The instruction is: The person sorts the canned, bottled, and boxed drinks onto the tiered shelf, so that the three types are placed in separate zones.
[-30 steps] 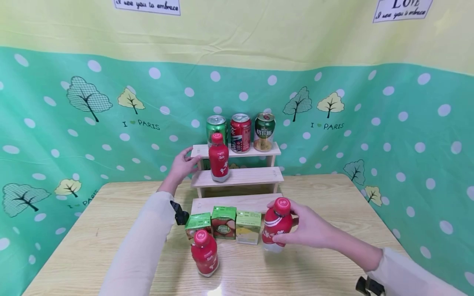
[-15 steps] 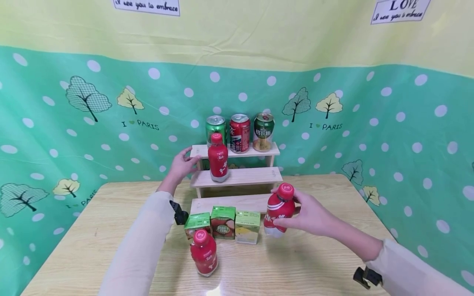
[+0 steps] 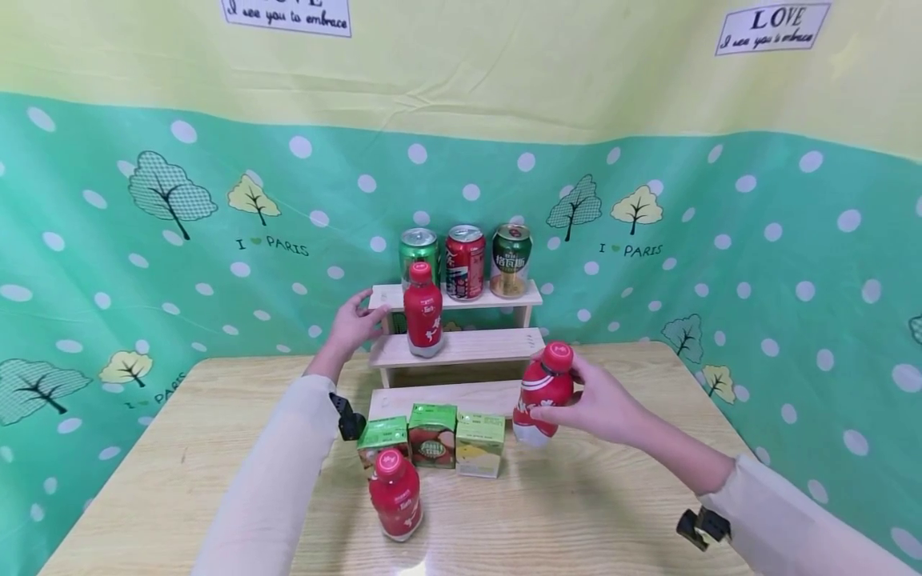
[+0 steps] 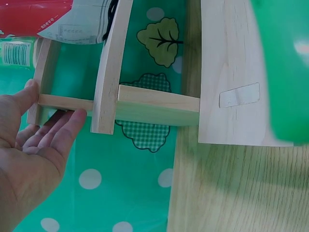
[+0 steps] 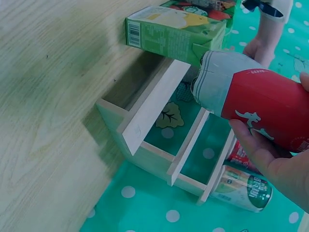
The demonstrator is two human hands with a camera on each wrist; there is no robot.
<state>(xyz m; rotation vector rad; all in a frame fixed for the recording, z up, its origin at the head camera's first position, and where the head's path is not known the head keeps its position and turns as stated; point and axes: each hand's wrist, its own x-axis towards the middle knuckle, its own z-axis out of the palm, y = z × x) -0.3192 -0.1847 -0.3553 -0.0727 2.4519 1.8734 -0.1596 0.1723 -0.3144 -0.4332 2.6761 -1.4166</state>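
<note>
My right hand (image 3: 601, 404) grips a red bottle (image 3: 543, 396) with a red cap, held up at the right end of the lowest shelf board. In the right wrist view the bottle's pale base (image 5: 212, 82) points toward the wooden step shelf (image 5: 159, 106). My left hand (image 3: 354, 322) holds the upper left corner of this three-tier shelf (image 3: 461, 346), thumb at the top board and fingers against the side support (image 4: 65, 101). A second red bottle (image 3: 423, 316) stands on the middle board at the left. Another red bottle (image 3: 398, 500) stands on the table in front.
Three cans, one green (image 3: 419, 248), one red (image 3: 465, 264) and one dark green and gold (image 3: 511, 260), stand on the top board. Three small juice boxes (image 3: 433, 436) stand in a row before the lowest board. A polka-dot cloth (image 3: 274, 192) hangs behind the table (image 3: 216, 416).
My right hand has lifted the red bottle upward, toward the lowest board's right end. The left hand stays at the shelf corner.
</note>
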